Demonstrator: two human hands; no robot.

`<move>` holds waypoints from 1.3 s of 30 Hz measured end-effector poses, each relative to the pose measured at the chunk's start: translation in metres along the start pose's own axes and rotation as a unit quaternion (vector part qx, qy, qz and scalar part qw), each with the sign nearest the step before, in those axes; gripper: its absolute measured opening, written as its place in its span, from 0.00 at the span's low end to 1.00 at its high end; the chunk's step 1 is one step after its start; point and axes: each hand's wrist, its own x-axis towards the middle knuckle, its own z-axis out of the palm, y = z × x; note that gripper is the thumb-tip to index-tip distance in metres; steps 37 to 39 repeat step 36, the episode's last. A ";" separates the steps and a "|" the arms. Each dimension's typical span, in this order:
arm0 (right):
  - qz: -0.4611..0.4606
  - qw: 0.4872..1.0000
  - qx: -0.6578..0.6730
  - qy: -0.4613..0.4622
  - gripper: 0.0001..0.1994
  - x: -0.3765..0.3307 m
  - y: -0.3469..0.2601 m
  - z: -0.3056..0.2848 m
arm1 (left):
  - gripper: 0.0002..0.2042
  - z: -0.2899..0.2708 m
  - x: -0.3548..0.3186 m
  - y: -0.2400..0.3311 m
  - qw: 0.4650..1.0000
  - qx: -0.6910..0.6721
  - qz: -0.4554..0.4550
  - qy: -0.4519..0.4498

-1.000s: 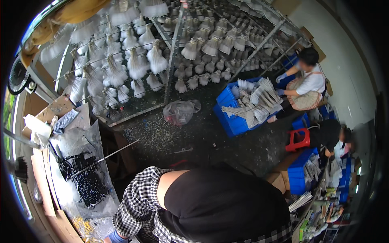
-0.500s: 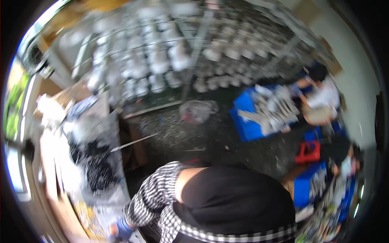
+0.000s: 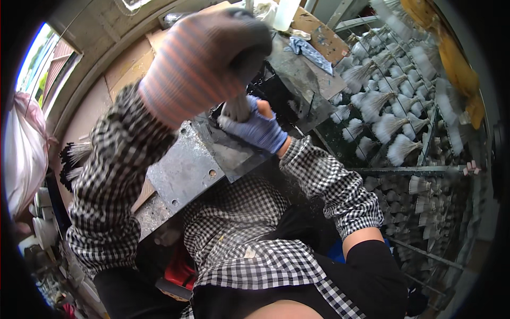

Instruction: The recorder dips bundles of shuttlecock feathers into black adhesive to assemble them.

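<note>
Over the grey metal tabletop [image 3: 180, 175] edge | left hand [image 3: 204, 58], striped glove, fingers fisted, contents not visible | right hand [image 3: 255, 127], blue glove, fingers wrapped around pale bristle tuft [image 3: 236, 108], steadying it upright | finished white brushes [image 3: 382, 125] racked at right.

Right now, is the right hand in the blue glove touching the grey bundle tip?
Touching. The head view shows the right hand with its blue-gloved fingers wrapped around the base of the grey bundle tip; no gap shows between them.

Looking like a brush-making workshop — racks of white bristle tufts [image 3: 390, 125] filling three o'clock, a grimy metal workbench [image 3: 183, 173] sitting at centre, black brush bundles [image 3: 71, 162] lying at nine o'clock.
</note>
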 end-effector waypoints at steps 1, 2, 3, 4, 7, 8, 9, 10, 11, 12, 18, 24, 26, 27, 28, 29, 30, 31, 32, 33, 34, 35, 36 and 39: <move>-0.045 0.997 -0.067 0.020 0.09 0.008 0.009 -0.006 | 0.06 0.003 0.007 -0.006 1.000 0.022 0.010 0.008; -0.036 0.997 -0.054 0.045 0.09 0.012 0.005 -0.010 | 0.06 0.006 0.014 -0.008 1.000 0.008 0.010 -0.006; -0.036 0.996 -0.057 0.053 0.09 0.013 0.008 -0.017 | 0.05 0.013 0.025 -0.016 0.999 0.004 0.053 0.012; -0.039 0.996 -0.058 0.059 0.10 0.019 0.012 -0.021 | 0.04 0.018 0.034 -0.023 0.995 0.005 0.097 0.030; -0.052 0.992 -0.093 0.067 0.11 0.026 0.046 -0.023 | 0.03 0.038 0.027 -0.028 0.997 0.056 0.056 0.015; -0.040 0.992 -0.104 0.065 0.11 0.025 0.053 -0.022 | 0.03 0.038 0.025 -0.031 0.997 0.053 0.050 0.013; -0.055 0.993 -0.093 0.046 0.11 0.024 0.053 -0.022 | 0.03 0.033 0.025 -0.030 0.998 0.058 0.031 -0.024; -0.051 0.994 -0.090 0.042 0.11 0.025 0.053 -0.018 | 0.03 0.030 0.023 -0.029 0.996 0.062 0.013 -0.061; -0.058 0.994 -0.082 0.049 0.11 0.028 0.054 -0.012 | 0.04 0.032 0.019 -0.031 0.996 0.075 0.043 0.002; -0.062 0.993 -0.082 0.064 0.11 0.029 0.055 -0.015 | 0.04 0.038 0.022 -0.032 0.997 0.067 0.043 0.002; -0.046 0.991 -0.113 0.049 0.10 0.025 0.052 -0.023 | 0.03 0.044 0.025 -0.043 0.999 0.019 0.037 -0.016; -0.015 0.995 -0.049 0.081 0.10 0.028 0.068 -0.019 | 0.04 0.045 0.022 -0.042 0.996 0.039 0.073 0.022; -0.034 0.993 -0.076 0.087 0.10 0.028 0.067 -0.022 | 0.04 0.047 0.023 -0.042 0.996 0.050 0.068 -0.004; -0.054 0.989 -0.102 0.091 0.11 0.028 0.066 -0.024 | 0.04 0.048 0.025 -0.043 0.996 0.047 0.069 -0.004; -0.081 0.986 -0.118 0.086 0.11 0.031 0.064 -0.018 | 0.04 0.039 0.025 -0.041 0.998 0.015 0.055 -0.016; -0.085 0.987 -0.110 0.079 0.11 0.033 0.061 -0.011 | 0.04 0.032 0.024 -0.039 0.999 -0.017 0.040 -0.027; -0.069 0.989 -0.103 0.084 0.12 0.031 0.063 -0.015 | 0.04 0.039 0.025 -0.039 0.998 -0.024 0.043 -0.026; -0.055 0.990 -0.095 0.089 0.12 0.029 0.065 -0.019 | 0.03 0.046 0.024 -0.040 0.998 0.004 0.059 0.001; -0.040 0.991 -0.087 0.093 0.12 0.029 0.067 -0.022 | 0.03 0.052 0.024 -0.040 0.996 0.033 0.073 0.028; 0.006 0.995 -0.032 0.095 0.13 0.031 0.070 -0.023 | 0.03 0.053 0.024 -0.039 0.996 0.030 0.073 0.027; 0.008 0.995 -0.033 0.096 0.13 0.031 0.073 -0.025 | 0.03 0.053 0.024 -0.039 0.994 0.039 0.096 0.045; -0.021 0.992 -0.077 0.096 0.13 0.031 0.076 -0.026 | 0.03 0.054 0.025 -0.039 0.990 0.048 0.118 0.063; -0.051 0.987 -0.118 0.093 0.13 0.033 0.075 -0.023 | 0.03 0.053 0.023 -0.039 0.993 0.037 0.097 0.049; -0.051 0.987 -0.118 0.093 0.13 0.033 0.075 -0.023 | 0.03 0.053 0.023 -0.039 0.993 0.037 0.097 0.049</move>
